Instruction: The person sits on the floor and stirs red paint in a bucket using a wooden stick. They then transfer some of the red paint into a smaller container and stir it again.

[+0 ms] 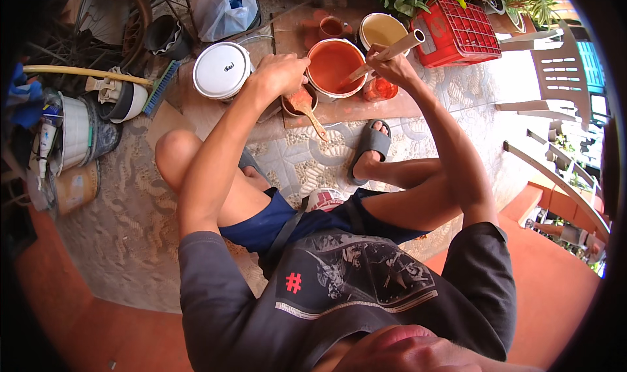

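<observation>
A white bucket of orange-red paint (pixel 332 62) stands on a board in front of me. My left hand (pixel 281 74) is closed on the bucket's left rim. In my right hand (pixel 392 66) is a pale, tube-like stick (pixel 400 46) with a hollow upper end. It slants down to the left, and its orange-stained lower end dips into the paint. Below my left hand, a paintbrush (pixel 312 116) with paint-covered bristles rests across a small pot (pixel 289 108). A red-smeared jar (pixel 380 90) sits under my right hand.
A lidded white bucket (pixel 222 70) stands left, a bucket with tan contents (pixel 385 31) behind right. Beyond are a small reddish pot (pixel 331 27), a red crate (pixel 455 32) and a plastic bag (pixel 225 10). A blue-bristled broom (pixel 160 88) lies left; a plastic chair (pixel 555 78) is right.
</observation>
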Demonstrator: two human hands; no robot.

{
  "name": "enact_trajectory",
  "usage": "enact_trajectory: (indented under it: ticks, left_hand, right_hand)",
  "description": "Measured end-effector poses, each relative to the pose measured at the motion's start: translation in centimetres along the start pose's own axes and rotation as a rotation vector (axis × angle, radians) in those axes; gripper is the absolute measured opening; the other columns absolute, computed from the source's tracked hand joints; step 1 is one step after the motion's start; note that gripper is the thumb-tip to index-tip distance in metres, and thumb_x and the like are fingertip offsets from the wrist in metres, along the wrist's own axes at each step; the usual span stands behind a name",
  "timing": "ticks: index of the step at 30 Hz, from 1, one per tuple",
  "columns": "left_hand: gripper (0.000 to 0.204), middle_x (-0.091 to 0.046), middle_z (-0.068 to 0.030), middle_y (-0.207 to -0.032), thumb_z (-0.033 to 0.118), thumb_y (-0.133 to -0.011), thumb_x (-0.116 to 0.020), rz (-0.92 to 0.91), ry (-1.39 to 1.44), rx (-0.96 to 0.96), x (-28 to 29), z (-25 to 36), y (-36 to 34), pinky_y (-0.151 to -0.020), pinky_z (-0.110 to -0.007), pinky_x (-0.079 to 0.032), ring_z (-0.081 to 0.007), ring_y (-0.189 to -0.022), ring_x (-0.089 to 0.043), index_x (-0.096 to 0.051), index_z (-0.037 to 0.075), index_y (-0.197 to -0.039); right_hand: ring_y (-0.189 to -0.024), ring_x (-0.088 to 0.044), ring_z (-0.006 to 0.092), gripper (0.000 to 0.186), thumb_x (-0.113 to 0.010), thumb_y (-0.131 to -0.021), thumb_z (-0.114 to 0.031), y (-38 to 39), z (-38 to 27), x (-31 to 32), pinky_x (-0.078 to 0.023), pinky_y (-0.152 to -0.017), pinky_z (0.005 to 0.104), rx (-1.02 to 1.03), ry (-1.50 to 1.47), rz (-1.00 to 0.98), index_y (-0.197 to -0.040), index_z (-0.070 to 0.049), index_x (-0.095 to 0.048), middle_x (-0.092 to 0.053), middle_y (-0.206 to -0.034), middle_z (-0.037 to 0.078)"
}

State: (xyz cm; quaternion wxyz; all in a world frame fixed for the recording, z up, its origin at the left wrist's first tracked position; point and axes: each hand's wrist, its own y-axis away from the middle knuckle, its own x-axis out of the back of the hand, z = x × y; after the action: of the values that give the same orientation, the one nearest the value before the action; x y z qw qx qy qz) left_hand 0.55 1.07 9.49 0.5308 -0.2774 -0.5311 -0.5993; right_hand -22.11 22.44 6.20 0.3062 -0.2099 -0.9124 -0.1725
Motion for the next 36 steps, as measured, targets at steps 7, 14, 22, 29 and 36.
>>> enact_trajectory:
  ticks: [7,14,22,29,36]
  left_hand:
    - [0.041,-0.062,-0.0217,-0.130,0.030,-0.098,-0.062,-0.110,0.032,0.024,1.5,0.2,0.0,-0.101,-0.049,-0.048,-0.0405,-0.120,-0.061,-0.058,0.008,-0.133]
    - [0.041,-0.063,-0.0214,-0.128,0.029,-0.098,-0.062,-0.074,0.035,-0.003,1.1,-0.3,0.1,-0.100,-0.050,-0.049,-0.0404,-0.120,-0.061,-0.057,0.008,-0.133]
    - [0.038,-0.064,-0.0198,-0.125,0.030,-0.100,-0.061,-0.104,0.008,0.012,0.8,-0.5,-0.3,-0.098,-0.051,-0.050,-0.0413,-0.118,-0.062,-0.059,0.008,-0.131]
    - [0.043,-0.064,-0.0196,-0.126,0.030,-0.099,-0.061,-0.132,0.023,0.026,0.7,0.1,-0.6,-0.101,-0.050,-0.049,-0.0405,-0.119,-0.062,-0.057,0.010,-0.137]
    - [0.043,-0.064,-0.0198,-0.126,0.029,-0.098,-0.063,-0.135,-0.006,-0.009,0.2,0.3,-1.6,-0.099,-0.050,-0.050,-0.0398,-0.118,-0.062,-0.057,0.010,-0.137]
  right_hand:
    - [-0.072,-0.070,0.0145,0.017,-0.056,-0.099,-0.014,1.7,-0.6,-1.4,-0.060,-0.066,0.0298,-0.033,-0.018,-0.243,-0.103,0.001,-0.064,-0.071,-0.088,0.011]
    - [-0.076,-0.070,0.0168,0.026,-0.061,-0.097,-0.021,-0.4,-1.5,-2.5,-0.056,-0.067,0.0339,0.181,0.026,-0.130,-0.105,0.002,-0.069,-0.074,-0.086,0.011]
    - [-0.071,-0.072,0.0153,0.020,-0.060,-0.098,-0.020,-0.7,-1.8,-1.9,-0.058,-0.060,0.0292,-0.040,0.027,-0.190,-0.092,-0.001,-0.063,-0.069,-0.076,0.008]
    - [-0.075,-0.072,0.0190,0.018,-0.057,-0.096,-0.017,-1.2,-2.0,-2.7,-0.058,-0.063,0.0342,0.108,-0.049,-0.081,-0.097,-0.001,-0.065,-0.067,-0.077,0.009]
    - [-0.070,-0.073,0.0138,0.018,-0.059,-0.098,-0.019,-1.1,-0.1,-1.3,-0.059,-0.064,0.0262,0.022,0.068,-0.160,-0.093,-0.001,-0.063,-0.070,-0.078,0.007]
